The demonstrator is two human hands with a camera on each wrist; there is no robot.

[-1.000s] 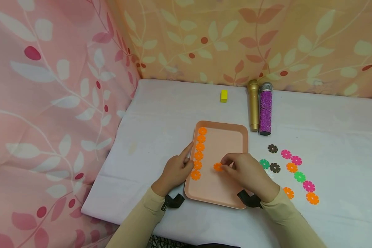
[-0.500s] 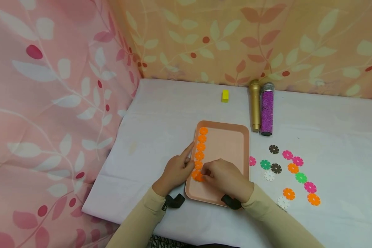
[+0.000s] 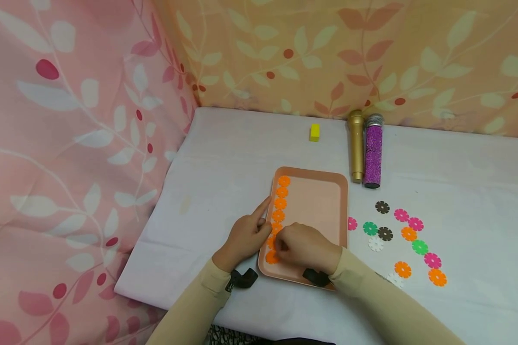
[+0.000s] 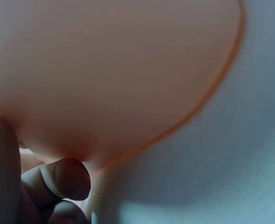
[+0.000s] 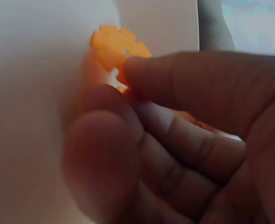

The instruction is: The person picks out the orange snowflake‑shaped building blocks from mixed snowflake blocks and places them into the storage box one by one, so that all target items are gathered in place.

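Observation:
A column of orange notched interlocking discs (image 3: 280, 203) runs down the left side of a peach tray (image 3: 338, 211). At the lower end of this column, my right hand (image 3: 308, 247) pinches an orange notched disc (image 5: 112, 44) between thumb and fingers, held close over the tray. In the head view that disc (image 3: 271, 258) shows partly beside the fingertips. My left hand (image 3: 243, 239) holds the tray's left rim, index finger stretched along it and thumb at the edge. Curled fingers (image 4: 72, 179) appear beside the tray in the left wrist view.
Right of the tray lie several loose discs in pink (image 3: 401, 215), green (image 3: 420, 247), brown (image 3: 382, 207), white (image 3: 375, 244) and orange (image 3: 403, 269). Behind stand a yellow block (image 3: 314, 132), a gold microphone (image 3: 356, 146) and a purple microphone (image 3: 373, 155), both lying down.
My right hand has carried the orange disc left across the tray to the column, then slightly down to its lower end. The left hand has stayed at the rim.

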